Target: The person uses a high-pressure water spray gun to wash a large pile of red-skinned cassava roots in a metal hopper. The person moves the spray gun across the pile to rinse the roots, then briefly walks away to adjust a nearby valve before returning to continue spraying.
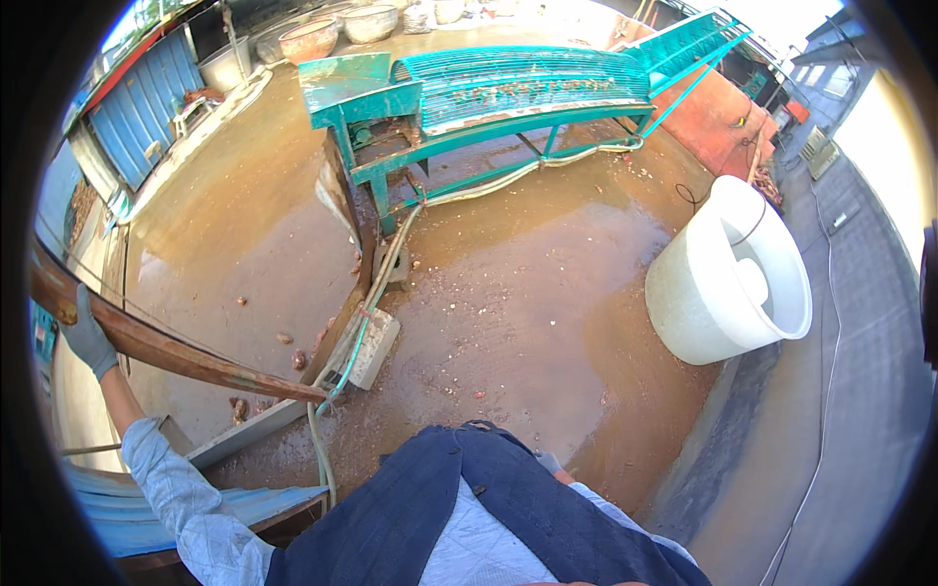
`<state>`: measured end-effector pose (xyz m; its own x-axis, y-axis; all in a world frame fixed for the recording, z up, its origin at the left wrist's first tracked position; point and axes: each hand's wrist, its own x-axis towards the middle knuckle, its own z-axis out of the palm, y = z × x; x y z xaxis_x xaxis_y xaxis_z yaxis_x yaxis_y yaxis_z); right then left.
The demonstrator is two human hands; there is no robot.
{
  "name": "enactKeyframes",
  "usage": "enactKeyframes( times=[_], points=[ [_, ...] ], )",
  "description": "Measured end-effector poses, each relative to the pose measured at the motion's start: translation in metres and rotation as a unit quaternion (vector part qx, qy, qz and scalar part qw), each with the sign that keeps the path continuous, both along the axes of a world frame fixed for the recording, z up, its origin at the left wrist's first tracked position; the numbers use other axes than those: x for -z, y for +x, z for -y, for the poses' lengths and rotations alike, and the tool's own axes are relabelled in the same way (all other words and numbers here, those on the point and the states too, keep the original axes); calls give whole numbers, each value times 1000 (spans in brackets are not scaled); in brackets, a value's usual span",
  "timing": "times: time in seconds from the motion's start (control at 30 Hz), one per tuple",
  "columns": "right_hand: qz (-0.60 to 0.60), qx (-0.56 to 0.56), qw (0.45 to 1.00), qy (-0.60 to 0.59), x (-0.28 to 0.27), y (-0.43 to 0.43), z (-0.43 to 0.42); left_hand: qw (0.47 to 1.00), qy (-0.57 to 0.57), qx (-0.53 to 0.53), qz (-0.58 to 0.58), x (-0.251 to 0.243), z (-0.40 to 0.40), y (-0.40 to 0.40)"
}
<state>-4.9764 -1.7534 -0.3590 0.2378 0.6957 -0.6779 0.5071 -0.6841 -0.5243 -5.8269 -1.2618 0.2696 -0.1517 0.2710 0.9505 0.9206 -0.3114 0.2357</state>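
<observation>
My left hand [89, 338], in a grey glove, rests against a long rusty brown beam [176, 351] at the left, its fingers reaching over the upper edge. Whether they close round it cannot be made out. Only a bit of my right hand [548, 461], also gloved, shows beside the dark vest; the rest is hidden behind my body. Before me stands a green metal machine with a barred drum [527, 73] and a sloping chute [685, 47]. Several brown roots or tubers [298, 359] lie on the wet ground beyond the beam.
A large white plastic tub [689, 293] stands at the right, by a low grey ledge. Hoses [381, 293] run along a metal edge past a concrete block [374, 349]. Muddy water covers the ground [498, 315]. Blue corrugated sheet [139, 110] and big pots [308, 40] are farther off.
</observation>
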Motion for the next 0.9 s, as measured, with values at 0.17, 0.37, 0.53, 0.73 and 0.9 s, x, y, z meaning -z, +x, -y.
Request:
enactKeyframes(
  times=[0.17,0.37,0.53,0.73,0.9],
  points=[
    [-23,15,999,-34,-26,32,69,996,-41,-54,-64,9,-13,-41],
    [-22,21,996,-79,-24,56,100,999,-35,-6,35,2,-13,-22],
    [-24,22,997,-72,-15,66,96,997,-45,-23,50,-3,-8,-10],
    [-29,15,998,-63,-9,72,81,998,-44,-32,40,-1,-16,-26],
    [-29,6,997,-68,-8,75,79,998,-55,-27,22,-1,-19,-35]
  ],
)
